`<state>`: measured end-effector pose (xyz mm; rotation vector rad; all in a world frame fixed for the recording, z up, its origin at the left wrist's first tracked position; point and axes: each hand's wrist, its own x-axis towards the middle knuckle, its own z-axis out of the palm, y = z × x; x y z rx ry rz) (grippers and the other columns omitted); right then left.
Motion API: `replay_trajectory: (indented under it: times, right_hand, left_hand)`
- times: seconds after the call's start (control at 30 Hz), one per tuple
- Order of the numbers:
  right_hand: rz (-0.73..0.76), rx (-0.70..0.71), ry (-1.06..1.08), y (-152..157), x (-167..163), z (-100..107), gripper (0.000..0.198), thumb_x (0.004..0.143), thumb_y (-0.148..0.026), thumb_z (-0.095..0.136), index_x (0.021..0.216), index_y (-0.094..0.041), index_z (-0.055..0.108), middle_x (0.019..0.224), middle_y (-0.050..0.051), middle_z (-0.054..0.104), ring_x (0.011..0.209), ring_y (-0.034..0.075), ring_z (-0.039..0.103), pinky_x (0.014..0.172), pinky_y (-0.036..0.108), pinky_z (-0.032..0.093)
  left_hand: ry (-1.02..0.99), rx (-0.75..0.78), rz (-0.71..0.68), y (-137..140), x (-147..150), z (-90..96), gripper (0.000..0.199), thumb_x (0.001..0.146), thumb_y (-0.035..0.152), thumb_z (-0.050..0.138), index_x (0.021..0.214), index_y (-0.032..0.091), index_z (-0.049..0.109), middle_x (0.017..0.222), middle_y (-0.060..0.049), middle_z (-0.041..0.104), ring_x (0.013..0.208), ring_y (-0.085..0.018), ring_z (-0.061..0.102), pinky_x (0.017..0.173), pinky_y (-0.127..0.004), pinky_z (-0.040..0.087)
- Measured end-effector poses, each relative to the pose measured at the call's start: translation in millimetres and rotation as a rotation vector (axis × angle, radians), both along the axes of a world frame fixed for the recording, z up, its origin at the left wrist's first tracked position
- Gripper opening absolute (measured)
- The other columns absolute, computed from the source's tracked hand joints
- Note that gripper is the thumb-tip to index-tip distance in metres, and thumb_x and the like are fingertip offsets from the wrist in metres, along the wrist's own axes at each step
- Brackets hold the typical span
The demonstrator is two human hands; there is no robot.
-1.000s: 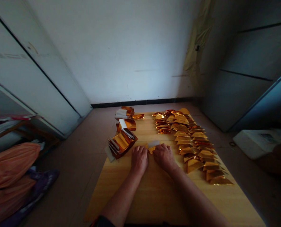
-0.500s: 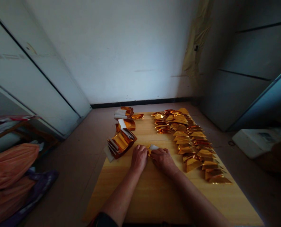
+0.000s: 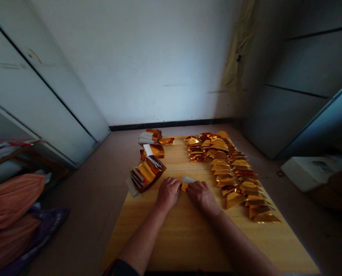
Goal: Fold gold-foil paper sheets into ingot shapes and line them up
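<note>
Head view, hands [image 3: 169,192] [image 3: 202,195] holding gold paper [image 3: 184,187], apparently folded, open tabletop [image 3: 182,241] toward edge

There are two hands [image 3: 169,191] [image 3: 202,196] and three sheet bundles [image 3: 156,135] [image 3: 158,151] [image 3: 148,172]

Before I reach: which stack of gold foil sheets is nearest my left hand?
The frontmost fanned stack of gold foil sheets; the middle stack and back stack lie farther off.

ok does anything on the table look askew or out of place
The nearest stack of gold sheets on the left looks askew: it is fanned out, and a pale sheet juts out at the table's left edge. Nothing looks spilled.
</note>
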<state>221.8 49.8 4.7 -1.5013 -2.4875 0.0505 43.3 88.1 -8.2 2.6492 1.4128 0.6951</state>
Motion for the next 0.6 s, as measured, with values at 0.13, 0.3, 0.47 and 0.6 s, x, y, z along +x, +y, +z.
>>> replay_trajectory:
  times: [0.13,0.3,0.47,0.6]
  right_hand:
    - [0.016,-0.023,-0.038,0.1,0.5,3.5,0.018,0.095,-0.021,0.044,0.097,-0.023,0.062,0.099,0.005,0.065,0.093,0.019,0.052,0.079,0.032,0.033]
    - [0.001,-0.011,-0.054,1.6,0.8,3.4,0.019,0.095,-0.021,0.044,0.101,-0.023,0.062,0.1,0.006,0.065,0.094,0.02,0.052,0.08,0.034,0.033]
    - [-0.02,-0.013,-0.009,1.2,1.7,1.8,0.02,0.097,-0.024,0.041,0.099,-0.023,0.061,0.099,0.003,0.065,0.094,0.019,0.052,0.079,0.032,0.032]
    - [-0.07,0.007,0.016,0.4,2.8,-1.7,0.019,0.096,-0.026,0.043,0.097,-0.022,0.062,0.099,0.005,0.064,0.093,0.02,0.051,0.078,0.031,0.032]
  left_hand:
    - [0.024,-0.015,-0.028,-4.0,-2.1,2.2,0.019,0.08,0.019,0.059,0.098,0.021,0.065,0.102,-0.007,0.066,0.098,-0.02,0.056,0.087,-0.036,0.045]
    - [0.055,0.017,-0.023,-6.2,-0.7,4.2,0.015,0.082,0.022,0.059,0.096,0.023,0.064,0.101,-0.005,0.066,0.098,-0.02,0.056,0.086,-0.037,0.042]
    - [0.101,0.067,0.002,-8.1,1.4,3.3,0.014,0.089,0.025,0.051,0.09,0.023,0.066,0.1,-0.006,0.066,0.097,-0.02,0.055,0.086,-0.038,0.039]
    - [0.105,0.083,0.008,-8.8,0.8,2.2,0.017,0.09,0.026,0.049,0.092,0.024,0.066,0.103,-0.005,0.067,0.097,-0.02,0.055,0.086,-0.038,0.038]
